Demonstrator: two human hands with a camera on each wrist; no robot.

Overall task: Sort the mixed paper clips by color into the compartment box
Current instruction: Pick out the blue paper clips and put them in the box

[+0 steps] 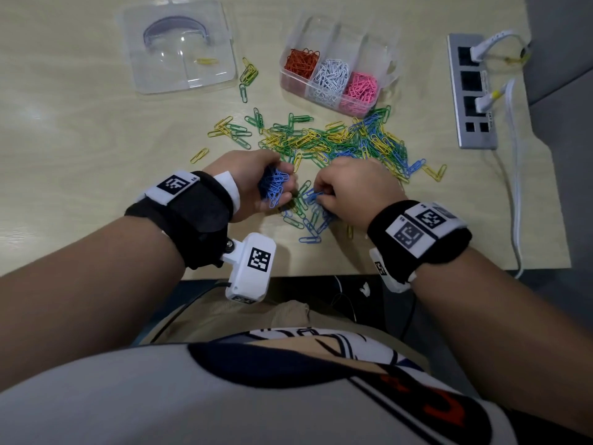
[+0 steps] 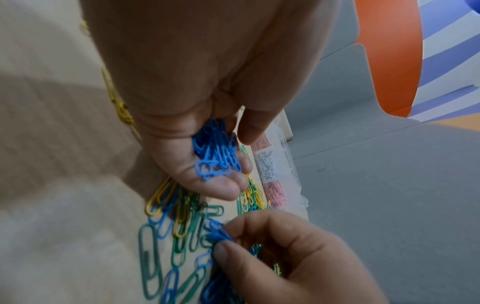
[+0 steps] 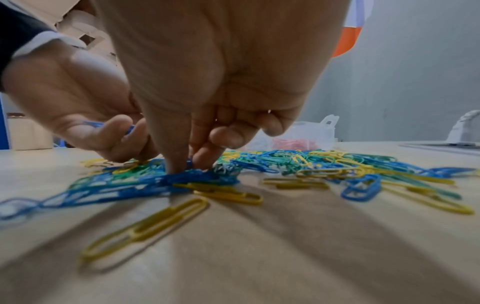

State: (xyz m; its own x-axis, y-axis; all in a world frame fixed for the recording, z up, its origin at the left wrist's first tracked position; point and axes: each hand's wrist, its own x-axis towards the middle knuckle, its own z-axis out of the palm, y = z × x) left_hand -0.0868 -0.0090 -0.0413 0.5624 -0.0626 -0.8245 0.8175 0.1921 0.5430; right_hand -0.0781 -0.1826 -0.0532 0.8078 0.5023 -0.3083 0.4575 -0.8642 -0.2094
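A loose pile of blue, green and yellow paper clips (image 1: 337, 142) is spread across the middle of the wooden table. My left hand (image 1: 256, 181) is cupped around a bunch of blue clips (image 1: 274, 186), seen in the palm in the left wrist view (image 2: 215, 158). Just to its right, my right hand (image 1: 346, 191) pinches blue clips (image 2: 219, 234) between thumb and forefinger at the near edge of the pile (image 3: 187, 174). The clear compartment box (image 1: 385, 77) stands beyond the pile, holding red (image 1: 301, 62), white (image 1: 330, 77) and pink (image 1: 361, 89) clips in separate compartments.
The box's clear lid (image 1: 179, 46) lies at the back left with a yellow clip on it. A grey power strip (image 1: 473, 91) with white cables sits at the right. Stray clips (image 1: 247, 75) lie between lid and box. The table's front edge is close behind my wrists.
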